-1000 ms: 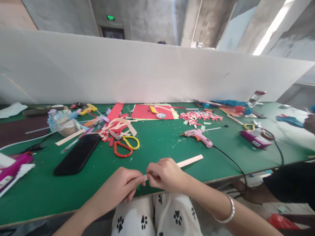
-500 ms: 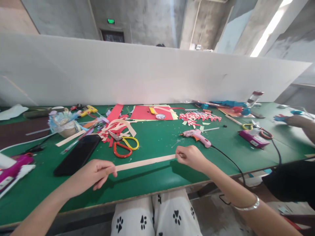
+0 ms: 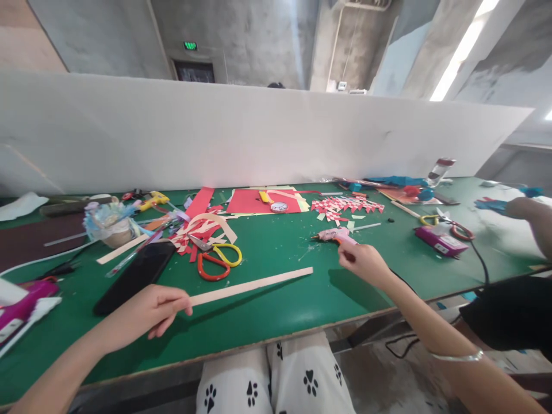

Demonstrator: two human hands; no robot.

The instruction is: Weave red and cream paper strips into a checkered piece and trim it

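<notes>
My left hand (image 3: 153, 313) pinches the left end of a pale beige paper strip (image 3: 254, 286), held just above the green table. The strip's right end is free. My right hand (image 3: 364, 263) is over the handle of a pink glue gun (image 3: 332, 234) lying on the table, its nozzle to the left. The fingers of this hand are partly curled; whether they grip the handle I cannot tell. Scissors (image 3: 215, 264) with red and yellow handles lie beyond the strip. A black phone (image 3: 135, 276) lies beyond my left hand.
Cut paper strips (image 3: 202, 227) form a pile behind the scissors. Red sheets (image 3: 245, 201) and checkered woven pieces (image 3: 345, 204) lie farther back, before a white partition (image 3: 259, 138). A co-worker's hand (image 3: 517, 207) is at far right, near a purple power strip (image 3: 442, 241).
My right hand has let go of the strip's right end and moved right and away from me to the glue gun. My left hand keeps its hold, shifted slightly left and down.
</notes>
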